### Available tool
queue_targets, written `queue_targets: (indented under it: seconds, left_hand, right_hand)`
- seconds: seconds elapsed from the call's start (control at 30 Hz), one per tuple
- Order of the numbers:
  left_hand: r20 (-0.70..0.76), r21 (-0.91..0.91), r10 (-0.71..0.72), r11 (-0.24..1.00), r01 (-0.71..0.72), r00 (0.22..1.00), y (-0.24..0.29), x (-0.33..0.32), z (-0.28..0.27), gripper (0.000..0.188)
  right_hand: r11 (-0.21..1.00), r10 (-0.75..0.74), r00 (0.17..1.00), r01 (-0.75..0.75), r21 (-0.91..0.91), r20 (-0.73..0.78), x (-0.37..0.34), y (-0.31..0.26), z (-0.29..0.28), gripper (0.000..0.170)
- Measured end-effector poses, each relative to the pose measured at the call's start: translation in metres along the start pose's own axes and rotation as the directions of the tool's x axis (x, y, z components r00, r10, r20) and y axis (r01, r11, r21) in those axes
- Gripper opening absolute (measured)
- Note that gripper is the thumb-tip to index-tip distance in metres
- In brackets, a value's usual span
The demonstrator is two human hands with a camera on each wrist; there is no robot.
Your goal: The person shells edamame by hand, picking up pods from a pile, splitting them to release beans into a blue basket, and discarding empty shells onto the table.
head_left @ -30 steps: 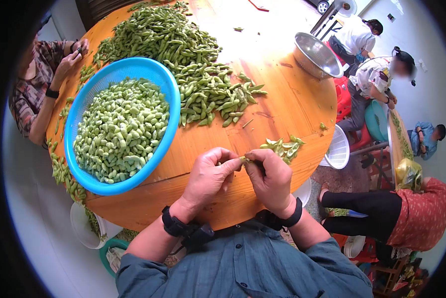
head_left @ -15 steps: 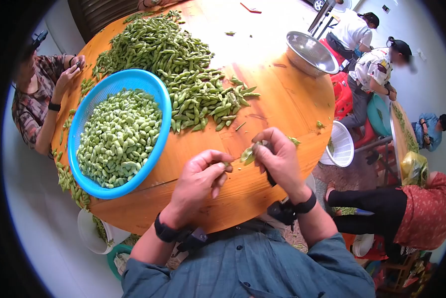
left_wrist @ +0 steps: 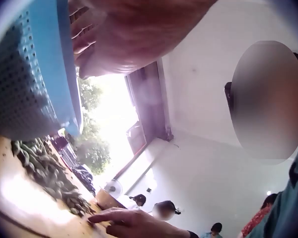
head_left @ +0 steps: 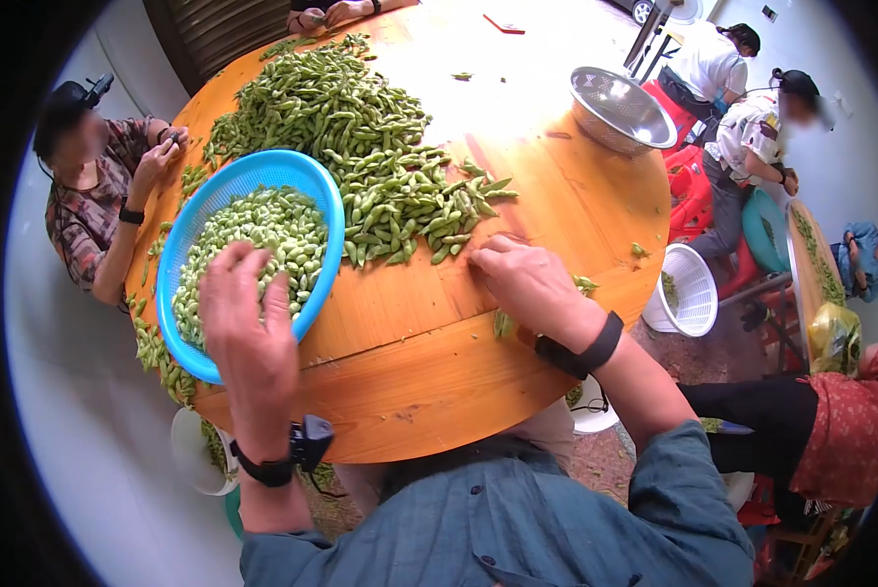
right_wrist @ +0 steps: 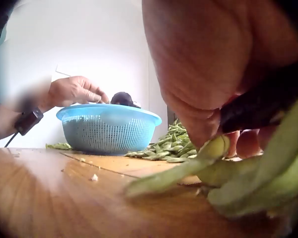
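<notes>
Over the near rim of the blue basket (head_left: 336,230), the left hand (head_left: 248,328) hovers with loosely bent, parted fingers above shelled green beans (head_left: 297,210). The right wrist view shows this left hand (right_wrist: 74,91) just above the basket's rim (right_wrist: 109,111). The right hand (head_left: 532,284) is low at the table, its fingertips by the near end of the green pods (head_left: 390,186). In the left wrist view the right hand (left_wrist: 134,223) has its index finger extended. Split pods (right_wrist: 164,181) lie beneath the right hand (right_wrist: 203,54); a dark object by its palm is unclear.
A metal colander (head_left: 620,112) stands at the table's (head_left: 409,391) right edge. A white basket (head_left: 688,293) is beyond it, lower down. One person (head_left: 96,205) sits at the left; others are at the right around another table.
The left hand has moved left from the middle of the table to the basket. The right hand has parted from it, turned and lowered towards the pods.
</notes>
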State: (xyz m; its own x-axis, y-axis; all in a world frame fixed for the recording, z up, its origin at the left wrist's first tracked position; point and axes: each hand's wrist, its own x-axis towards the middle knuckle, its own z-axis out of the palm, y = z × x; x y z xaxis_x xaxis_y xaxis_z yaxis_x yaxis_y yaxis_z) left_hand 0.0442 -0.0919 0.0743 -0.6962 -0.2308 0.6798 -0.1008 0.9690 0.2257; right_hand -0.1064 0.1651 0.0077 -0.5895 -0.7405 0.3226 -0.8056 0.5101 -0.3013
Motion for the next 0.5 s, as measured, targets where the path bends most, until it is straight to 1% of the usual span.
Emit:
queue_targets:
  seconds: [0.03,0.07,0.1,0.17,0.2,0.23,0.27,0.3,0.33,0.37,0.4,0.43,0.47,0.5]
  left_hand:
    - [-0.023,-0.139,0.030,0.990,-0.032,0.999,0.013,0.000,0.003,0.019]
    - [0.054,-0.298,0.044,0.954,-0.026,0.998,0.027,0.000,0.007,0.019]
    - [0.127,-0.450,0.070,0.893,-0.005,0.989,0.039,0.002,0.011,0.019]
    - [0.204,-0.505,0.211,0.859,-0.082,0.956,0.054,0.004,0.035,0.018]
    - [0.241,-0.507,0.258,0.855,-0.105,0.936,0.062,0.007,0.050,0.018]
    - [0.277,-0.513,0.270,0.853,-0.095,0.922,0.068,0.009,0.069,0.016]
    - [0.334,-0.481,0.267,0.873,-0.080,0.904,0.071,0.009,0.091,0.015]
    - [0.367,-0.407,0.250,0.909,-0.087,0.896,0.071,0.007,0.114,0.015]
    - [0.366,-0.409,0.255,0.908,-0.091,0.895,0.070,0.008,0.130,0.015]
    - [0.393,-0.347,0.250,0.932,-0.109,0.885,0.069,0.009,0.144,0.014]
    - [0.420,-0.283,0.243,0.951,-0.128,0.875,0.070,0.009,0.152,0.014]
    - [0.388,-0.281,0.237,0.951,-0.131,0.891,0.069,0.009,0.159,0.014]
    - [0.388,-0.282,0.244,0.950,-0.138,0.889,0.067,0.007,0.162,0.014]
    - [0.368,-0.310,0.236,0.943,-0.121,0.899,0.067,0.007,0.158,0.014]
  right_hand:
    - [0.999,0.039,0.995,-0.037,-0.029,0.087,-0.003,-0.002,-0.003,0.014]
    - [0.996,0.080,0.982,-0.070,-0.062,0.173,-0.006,-0.003,-0.007,0.013]
    - [0.996,0.078,0.981,-0.069,-0.059,0.175,-0.010,-0.004,-0.012,0.013]
    - [0.996,0.086,0.963,-0.073,-0.059,0.257,-0.017,-0.006,-0.022,0.010]
    - [0.996,0.086,0.963,-0.074,-0.059,0.255,-0.019,-0.007,-0.024,0.010]
    - [0.999,0.052,0.982,-0.051,-0.010,0.179,-0.022,-0.007,-0.026,0.010]
    - [0.999,0.022,0.995,-0.026,0.036,0.099,-0.024,-0.008,-0.028,0.010]
    - [0.999,0.025,0.995,-0.029,0.034,0.095,-0.025,-0.011,-0.031,0.010]
    - [0.993,0.059,0.998,-0.058,0.105,-0.002,-0.025,-0.016,-0.032,0.009]
    - [0.981,0.099,0.991,-0.081,0.179,-0.095,-0.027,-0.020,-0.032,0.008]
    - [0.980,0.103,0.990,-0.084,0.180,-0.098,-0.031,-0.023,-0.031,0.008]
    - [0.966,0.125,0.987,-0.098,0.239,-0.102,-0.034,-0.025,-0.030,0.008]
    - [0.948,0.149,0.983,-0.111,0.298,-0.107,-0.038,-0.026,-0.030,0.009]
    - [0.948,0.111,0.989,-0.076,0.310,-0.098,-0.041,-0.027,-0.031,0.011]
